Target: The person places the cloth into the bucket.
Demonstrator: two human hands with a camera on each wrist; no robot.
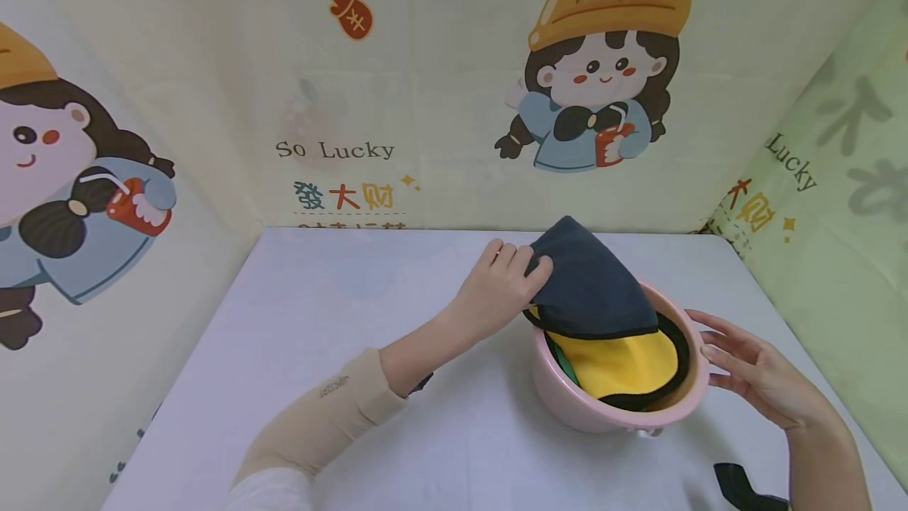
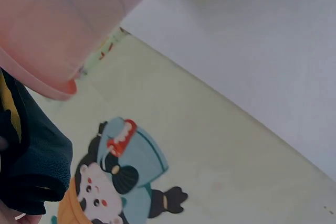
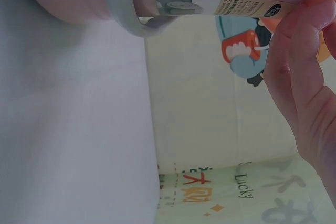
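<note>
A pink bucket [image 1: 567,393] stands at the right of the table. My left hand [image 1: 504,282] grips the edge of a navy fabric piece [image 1: 592,282] with black edging, lifted into a peak over the bucket's far left rim. Below it, inside the bucket, lies yellow fabric [image 1: 624,361] with a black border, and a strip of green fabric [image 1: 565,363] shows beside it. My right hand [image 1: 755,369] touches the bucket's right rim with extended fingers. In the left wrist view, the dark fabric [image 2: 42,150] hangs folded near my fingers, which are mostly cut off.
A pale grey handle [image 3: 123,3] and a printed label [image 3: 231,4] are on the bucket's side. The white table [image 1: 383,282] meets a cartoon-printed backdrop [image 1: 454,101] behind and at both sides. A black strap [image 1: 745,491] shows by my right forearm.
</note>
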